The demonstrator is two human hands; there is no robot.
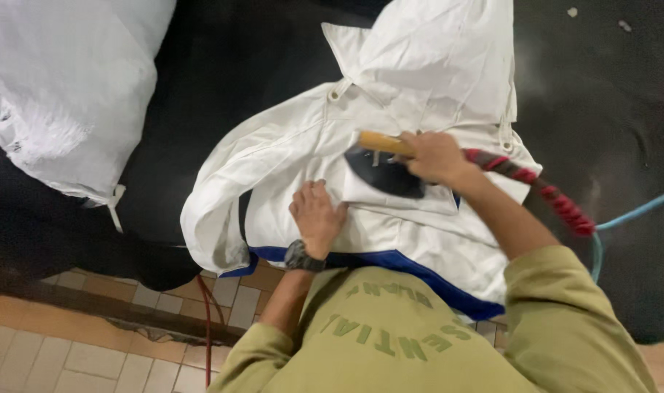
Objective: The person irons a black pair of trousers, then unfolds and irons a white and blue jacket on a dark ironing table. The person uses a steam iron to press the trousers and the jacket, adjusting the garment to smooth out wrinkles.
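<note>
A white hooded garment (pixel 412 94) with a blue hem band lies spread on a black padded ironing surface (pixel 601 94). My right hand (pixel 435 156) grips the wooden handle of a dark clothes iron (pixel 381 173) that rests on the garment's middle. A hose wrapped in red (pixel 546 193) runs from the iron toward the right. My left hand (pixel 317 217), a dark watch on its wrist, presses flat on the white cloth just left of the iron.
A large white sack (pixel 63 87) sits at the upper left on the black surface. A light blue hose (pixel 637 211) trails off the right edge. Below the table lies a tiled floor (pixel 92 349) with a thin red cord (pixel 207 320).
</note>
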